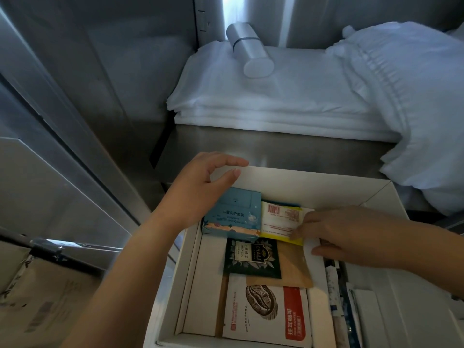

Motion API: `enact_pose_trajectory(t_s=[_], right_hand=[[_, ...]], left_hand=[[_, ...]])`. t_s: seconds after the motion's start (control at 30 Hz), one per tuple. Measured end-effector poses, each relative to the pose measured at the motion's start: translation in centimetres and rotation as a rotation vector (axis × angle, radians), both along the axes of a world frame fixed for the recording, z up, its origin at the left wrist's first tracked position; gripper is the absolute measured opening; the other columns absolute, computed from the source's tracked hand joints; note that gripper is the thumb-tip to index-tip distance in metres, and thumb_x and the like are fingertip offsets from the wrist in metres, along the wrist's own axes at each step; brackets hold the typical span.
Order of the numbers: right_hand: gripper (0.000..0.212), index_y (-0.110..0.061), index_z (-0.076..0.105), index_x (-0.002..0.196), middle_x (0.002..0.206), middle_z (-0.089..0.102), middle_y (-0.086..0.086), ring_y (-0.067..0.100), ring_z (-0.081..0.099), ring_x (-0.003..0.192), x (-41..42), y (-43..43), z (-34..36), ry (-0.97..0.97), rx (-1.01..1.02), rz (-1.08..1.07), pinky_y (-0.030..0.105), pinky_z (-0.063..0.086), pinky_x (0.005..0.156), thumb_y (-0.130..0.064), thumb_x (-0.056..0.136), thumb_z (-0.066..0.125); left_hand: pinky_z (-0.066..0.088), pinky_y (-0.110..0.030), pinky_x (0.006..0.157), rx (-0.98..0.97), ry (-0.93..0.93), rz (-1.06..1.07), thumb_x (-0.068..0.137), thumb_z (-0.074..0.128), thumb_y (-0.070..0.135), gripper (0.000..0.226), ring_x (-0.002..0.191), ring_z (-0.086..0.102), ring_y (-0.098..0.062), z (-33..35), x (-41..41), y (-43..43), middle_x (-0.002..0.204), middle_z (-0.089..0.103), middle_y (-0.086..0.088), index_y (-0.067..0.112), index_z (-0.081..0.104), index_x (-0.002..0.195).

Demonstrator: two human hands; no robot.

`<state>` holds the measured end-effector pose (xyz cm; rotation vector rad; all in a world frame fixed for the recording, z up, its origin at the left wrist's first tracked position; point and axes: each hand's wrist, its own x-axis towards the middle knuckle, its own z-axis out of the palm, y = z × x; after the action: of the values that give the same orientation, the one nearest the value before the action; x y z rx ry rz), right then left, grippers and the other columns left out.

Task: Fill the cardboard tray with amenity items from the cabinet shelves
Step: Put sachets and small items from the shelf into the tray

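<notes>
The white cardboard tray (303,178) lies low in the middle. In its far left corner sits a blue children's care set box (233,217), and my left hand (200,189) rests on that box with its fingers loosely curved over the tray's far wall. To the right of the box is a yellow and white packet (278,219). My right hand (344,234) lays its fingertips on the packet's right end, with the thumb on a white divider (313,264). Nearer me lie a dark tea sachet (251,257), a brown sachet (293,270) and a coffee sachet (266,315).
A stack of folded white towels (263,104) fills the steel shelf (276,151) behind the tray, with a grey cylindrical case (248,51) on top. Bunched white linen (414,109) hangs at the right. The steel cabinet wall (75,109) stands left. Thin packets (339,297) stand in the tray's right section.
</notes>
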<state>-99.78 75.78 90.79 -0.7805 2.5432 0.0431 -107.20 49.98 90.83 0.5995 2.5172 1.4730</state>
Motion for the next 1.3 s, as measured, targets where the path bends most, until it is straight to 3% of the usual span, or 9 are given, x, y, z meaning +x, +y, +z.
enact_pose_trajectory(t_s=[0.27,0.43,0.7,0.8,0.83,0.9,1.03,1.13,1.3], right_hand=[[0.049,-0.044,0.021,0.146,0.151,0.021,-0.016,0.004,0.032,0.131,0.2,0.0,0.1,0.130,-0.001,0.026,0.019,0.034,0.101,-0.045,0.099,0.036],[0.058,-0.046,0.002,0.148,0.157,-0.006,-0.021,0.004,0.011,0.144,0.1,0.0,-0.1,0.076,0.026,0.053,0.015,0.011,0.105,-0.045,0.100,0.034],[0.062,-0.048,0.000,0.148,0.155,-0.011,-0.025,0.001,0.011,0.143,-0.2,0.4,-0.6,0.029,-0.003,0.011,0.016,0.015,0.109,-0.046,0.099,0.037],[0.053,-0.044,0.020,0.148,0.157,0.009,-0.019,0.003,0.024,0.140,-0.1,0.4,-0.3,0.125,-0.092,0.019,0.016,0.016,0.104,-0.045,0.098,0.039],[0.046,-0.041,0.035,0.142,0.153,0.028,-0.015,0.003,0.037,0.132,-0.3,0.4,0.1,0.190,-0.133,0.040,0.018,0.028,0.103,-0.045,0.097,0.040],[0.036,-0.037,0.054,0.125,0.129,0.054,-0.015,-0.002,0.052,0.108,-0.9,0.5,1.3,0.272,-0.234,0.039,0.018,0.052,0.084,-0.047,0.092,0.041],[0.032,-0.034,0.062,0.114,0.110,0.058,-0.018,-0.005,0.054,0.094,-3.0,0.6,4.2,0.406,-0.404,-0.014,0.010,0.046,0.075,-0.046,0.093,0.041],[0.027,-0.026,0.066,0.112,0.104,0.059,-0.014,-0.005,0.054,0.093,-5.7,0.5,5.9,0.522,-0.529,-0.067,0.005,0.040,0.079,-0.038,0.093,0.051],[0.027,-0.023,0.062,0.118,0.111,0.057,-0.006,0.003,0.055,0.099,-11.6,0.0,6.7,0.597,-0.662,-0.213,0.016,0.047,0.080,-0.027,0.091,0.060]], left_hand=[[0.045,-0.026,0.087,0.006,-0.007,-0.004,0.093,0.052,0.034,0.022,0.108,0.046,0.005,0.0,0.0,0.0,0.107,0.050,0.026,0.050,0.060,0.106],[0.044,-0.026,0.090,0.003,0.000,-0.008,0.093,0.052,0.034,0.022,0.109,0.045,0.007,0.0,-0.1,0.0,0.105,0.051,0.030,0.050,0.060,0.105],[0.044,-0.027,0.089,0.008,-0.004,-0.006,0.093,0.052,0.033,0.022,0.108,0.045,0.006,0.0,-0.1,0.1,0.105,0.053,0.028,0.048,0.061,0.106],[0.043,-0.022,0.085,0.008,-0.004,-0.007,0.093,0.052,0.034,0.021,0.107,0.045,0.007,-0.1,-0.2,0.0,0.109,0.053,0.023,0.049,0.061,0.106],[0.043,-0.023,0.085,0.010,-0.008,-0.006,0.093,0.052,0.035,0.022,0.107,0.045,0.007,-0.1,-0.2,0.0,0.109,0.053,0.022,0.049,0.061,0.106],[0.044,-0.025,0.087,0.010,-0.009,-0.009,0.092,0.052,0.036,0.022,0.107,0.045,0.007,-0.1,-0.2,-0.1,0.107,0.053,0.027,0.049,0.061,0.107],[0.044,-0.026,0.087,0.025,-0.016,-0.017,0.093,0.051,0.033,0.021,0.104,0.046,0.006,0.2,-0.1,0.1,0.097,0.049,0.043,0.048,0.061,0.104],[0.045,-0.031,0.093,0.041,-0.001,-0.010,0.093,0.053,0.031,0.021,0.105,0.048,0.002,0.2,-0.1,0.2,0.099,0.052,0.035,0.044,0.063,0.105],[0.045,-0.036,0.096,0.066,-0.028,0.010,0.093,0.054,0.032,0.021,0.105,0.049,0.003,0.0,0.0,0.0,0.098,0.053,0.027,0.045,0.065,0.105]])
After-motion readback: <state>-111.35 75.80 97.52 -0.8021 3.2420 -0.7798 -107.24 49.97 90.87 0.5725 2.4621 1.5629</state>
